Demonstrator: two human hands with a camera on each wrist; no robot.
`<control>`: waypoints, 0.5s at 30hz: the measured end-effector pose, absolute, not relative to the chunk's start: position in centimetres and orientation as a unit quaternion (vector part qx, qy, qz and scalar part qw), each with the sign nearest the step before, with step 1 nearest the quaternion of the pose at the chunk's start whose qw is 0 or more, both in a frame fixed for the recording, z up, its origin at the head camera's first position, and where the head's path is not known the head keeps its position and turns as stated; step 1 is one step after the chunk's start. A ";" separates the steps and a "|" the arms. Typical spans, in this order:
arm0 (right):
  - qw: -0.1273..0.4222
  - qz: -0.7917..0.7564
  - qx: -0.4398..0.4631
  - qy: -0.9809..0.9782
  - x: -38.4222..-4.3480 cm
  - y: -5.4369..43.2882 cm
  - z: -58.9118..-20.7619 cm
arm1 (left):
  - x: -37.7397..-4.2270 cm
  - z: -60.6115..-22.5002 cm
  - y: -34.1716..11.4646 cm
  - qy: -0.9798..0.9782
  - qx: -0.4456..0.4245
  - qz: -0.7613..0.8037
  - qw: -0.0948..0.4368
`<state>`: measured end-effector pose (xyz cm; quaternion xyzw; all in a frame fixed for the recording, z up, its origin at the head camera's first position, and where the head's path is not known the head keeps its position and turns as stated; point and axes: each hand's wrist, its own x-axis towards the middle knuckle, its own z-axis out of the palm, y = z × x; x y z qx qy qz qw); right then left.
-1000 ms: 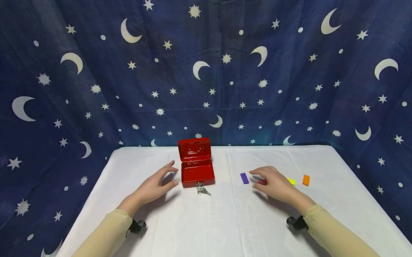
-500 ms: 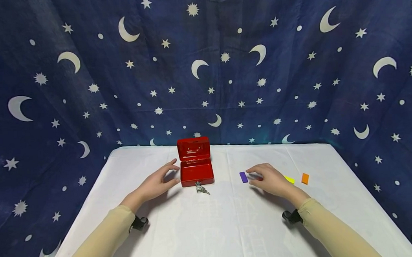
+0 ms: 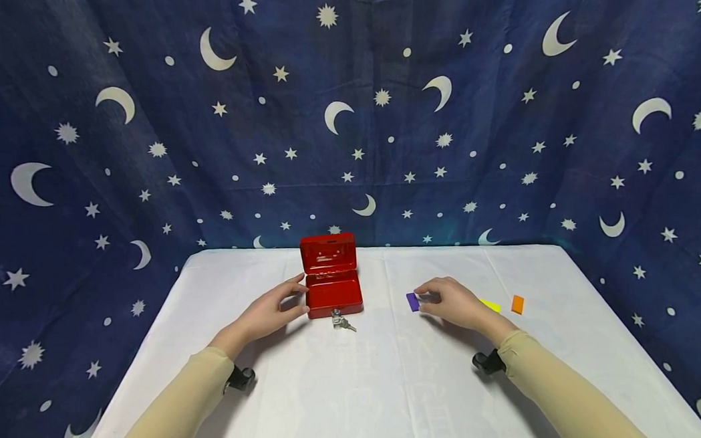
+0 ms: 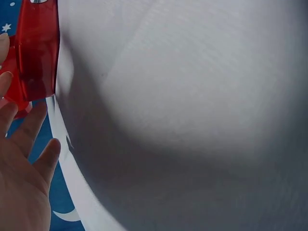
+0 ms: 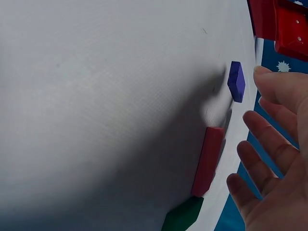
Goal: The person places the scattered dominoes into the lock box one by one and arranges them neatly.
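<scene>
Your right hand [image 3: 450, 302], grasping nothing, is just right of the purple rectangular block [image 3: 412, 301]; your left hand [image 3: 267, 314], equally loose, flanks the open, glossy red metal box [image 3: 333, 291].

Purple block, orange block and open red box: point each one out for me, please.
Purple block [image 5: 236, 83]: right wrist view, middle of its visible surface.
Orange block [image 3: 517, 304]: head view, middle of its top face.
Red box [image 3: 333, 292]: head view, bare inside floor.
</scene>
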<state>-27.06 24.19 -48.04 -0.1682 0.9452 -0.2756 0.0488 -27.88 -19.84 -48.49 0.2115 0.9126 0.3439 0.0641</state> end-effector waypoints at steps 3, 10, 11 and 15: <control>0.057 -0.276 -0.165 0.945 -27.4 24.1 -48.0 | -28.0 -48.5 -19.7 0.912 0.208 0.348 0.068; 0.061 -0.278 -0.173 0.943 -28.1 24.1 -48.1 | -28.2 -48.5 -19.5 0.912 0.205 0.348 0.069; 0.062 -0.276 -0.176 0.943 -28.2 24.2 -48.2 | -28.2 -48.5 -19.5 0.911 0.205 0.351 0.071; 0.068 -0.266 -0.176 0.945 -28.6 24.3 -48.4 | -28.3 -48.7 -19.4 0.909 0.202 0.356 0.077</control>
